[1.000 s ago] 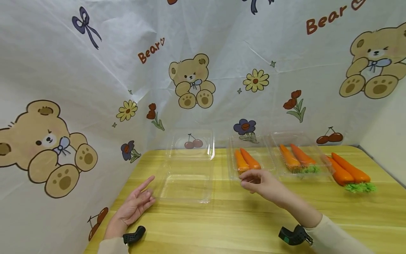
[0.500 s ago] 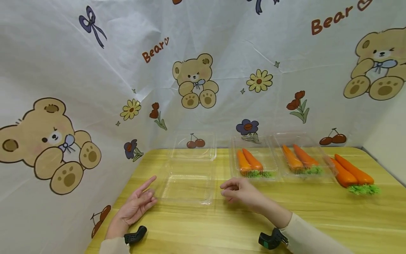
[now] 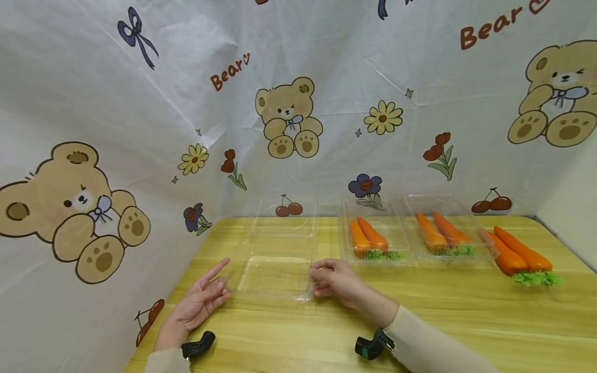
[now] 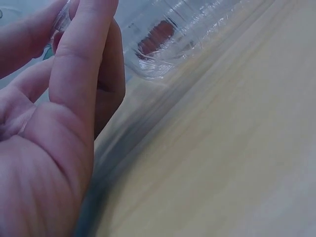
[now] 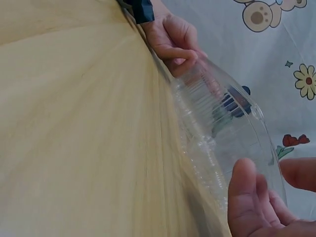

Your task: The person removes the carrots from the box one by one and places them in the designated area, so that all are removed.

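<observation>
A clear plastic clamshell box (image 3: 277,272) stands on the wooden table with its lid (image 3: 284,220) raised at the back; no contents show inside. My left hand (image 3: 200,300) is at its left edge, index finger stretched out. In the left wrist view the box's plastic (image 4: 61,24) shows between thumb and fingers, in a pinch. My right hand (image 3: 338,282) is at the box's right edge. In the right wrist view its thumb (image 5: 243,192) and index finger (image 5: 298,173) stand apart on either side of the rim, a gap between them.
Right of the box, two more open clear boxes each hold a pair of carrots (image 3: 368,235) (image 3: 440,233) with green tops. Another pair of carrots (image 3: 522,254) lies at the table's right. A bear-print sheet (image 3: 336,62) hangs behind the wooden table (image 3: 280,331).
My right hand has moved left, from the middle box with carrots to the right edge of the left box. My left hand has stayed in place. The view has shifted slightly.
</observation>
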Tool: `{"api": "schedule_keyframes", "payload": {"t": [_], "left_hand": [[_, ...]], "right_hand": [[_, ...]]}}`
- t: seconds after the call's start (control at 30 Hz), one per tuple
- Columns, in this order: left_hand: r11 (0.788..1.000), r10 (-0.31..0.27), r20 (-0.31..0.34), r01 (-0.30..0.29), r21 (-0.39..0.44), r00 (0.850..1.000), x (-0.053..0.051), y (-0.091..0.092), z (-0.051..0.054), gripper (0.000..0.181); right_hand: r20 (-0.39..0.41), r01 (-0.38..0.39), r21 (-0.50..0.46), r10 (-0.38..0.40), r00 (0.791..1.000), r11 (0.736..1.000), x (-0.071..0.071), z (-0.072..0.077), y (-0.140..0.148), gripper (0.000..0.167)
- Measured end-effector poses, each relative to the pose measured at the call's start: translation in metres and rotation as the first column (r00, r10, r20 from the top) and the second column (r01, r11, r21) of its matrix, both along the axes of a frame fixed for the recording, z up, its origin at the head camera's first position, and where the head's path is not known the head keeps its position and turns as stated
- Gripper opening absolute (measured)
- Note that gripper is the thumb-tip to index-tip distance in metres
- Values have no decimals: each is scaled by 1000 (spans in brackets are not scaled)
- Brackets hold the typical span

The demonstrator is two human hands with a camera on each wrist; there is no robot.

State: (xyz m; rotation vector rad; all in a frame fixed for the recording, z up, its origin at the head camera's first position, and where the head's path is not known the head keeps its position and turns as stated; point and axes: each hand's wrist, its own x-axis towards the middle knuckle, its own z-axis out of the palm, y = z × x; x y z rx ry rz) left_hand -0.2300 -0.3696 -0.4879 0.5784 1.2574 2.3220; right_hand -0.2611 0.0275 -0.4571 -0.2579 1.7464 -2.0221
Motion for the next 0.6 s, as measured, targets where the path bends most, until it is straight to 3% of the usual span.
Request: {"api": "schedule_keyframes", "payload": {"t": [0.3,0.6], "left_hand": [[1000,2,6,-2,17,1000,4,-9,-2,71],[999,11,3,-11,46,1000,8,-18,-3,69]], "right_hand": [[14,13,-65,-12,1000,998,-1,-1,-13,30],[14,12,-101,-11,1000,995,-1,-4,-24,38]]}}
